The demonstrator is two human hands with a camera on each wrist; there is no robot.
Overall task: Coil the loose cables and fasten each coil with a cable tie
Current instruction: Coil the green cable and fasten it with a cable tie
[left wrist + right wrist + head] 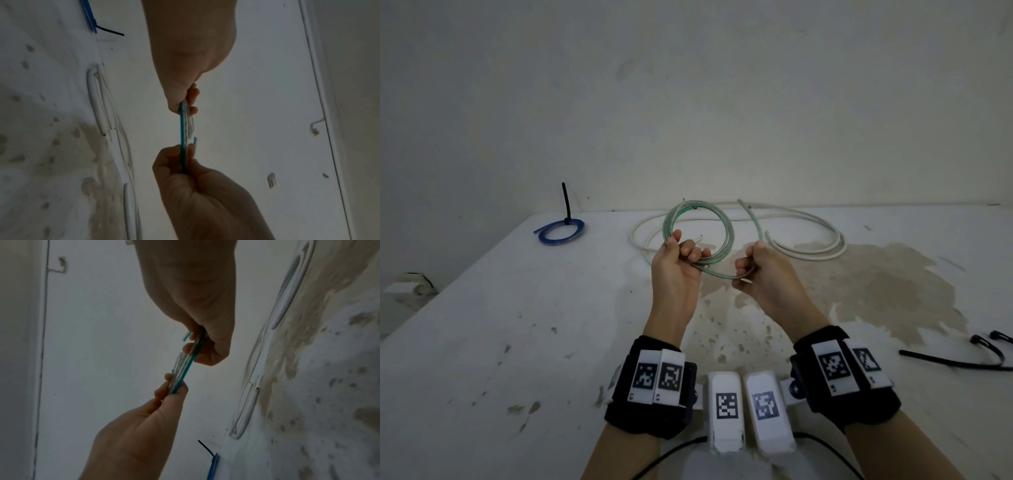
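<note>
Above the table, both hands hold up a green-tinted clear cable [728, 224] [181, 126] [186, 365] wound into a round coil of a few loops. My left hand [685, 251] [186, 104] grips the coil's lower left side, thumb pointing up. My right hand [751, 265] [198, 347] is fisted round the strand at the lower right. One free end rises beside the right hand. A white cable [822, 253] [93, 100] lies in loose loops behind the hands. A blue coil [560, 233] [212, 467] lies bound with a black tie at the far left.
Loose black cable ties [955, 363] lie at the right edge of the white table [517, 308]. A brown stain spreads over the table's right half. A plain wall stands directly behind the table. A white fitting sits off the table at the left.
</note>
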